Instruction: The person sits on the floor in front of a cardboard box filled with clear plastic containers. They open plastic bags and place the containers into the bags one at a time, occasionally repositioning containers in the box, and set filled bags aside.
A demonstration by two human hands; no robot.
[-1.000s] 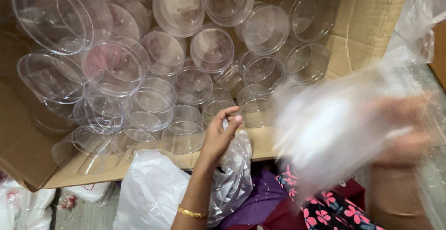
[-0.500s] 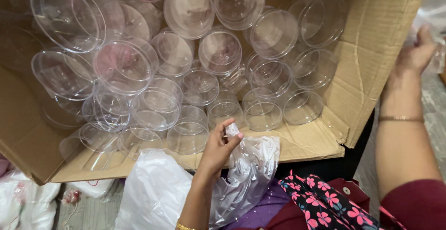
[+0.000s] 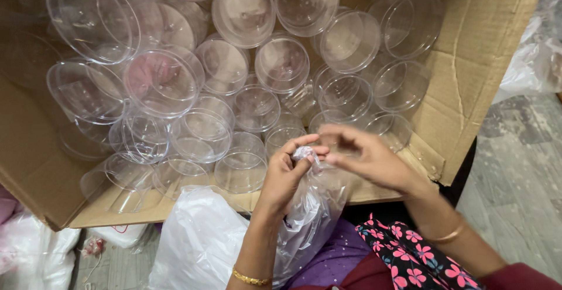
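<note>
My left hand [image 3: 285,176] pinches the gathered top of a clear plastic bag [image 3: 309,220], which hangs down over my lap. My right hand [image 3: 366,156] has come in from the right and its fingertips meet the same bunched bag top, beside the left thumb. Both hands hover over the near edge of a large cardboard box [image 3: 468,73] filled with several clear round plastic containers [image 3: 281,64], some upright and some tipped on their sides.
A white plastic bag [image 3: 199,243] lies in front of the box at my left. More crumpled plastic [image 3: 527,67] sits on the grey floor [image 3: 521,173] right of the box. Floral fabric [image 3: 404,255] covers my lap. White bags [image 3: 29,249] lie at the far left.
My right hand has swung from the far right, away from the plastic there, to the bag top held by my left hand. The left hand kept its pinch on the bag.
</note>
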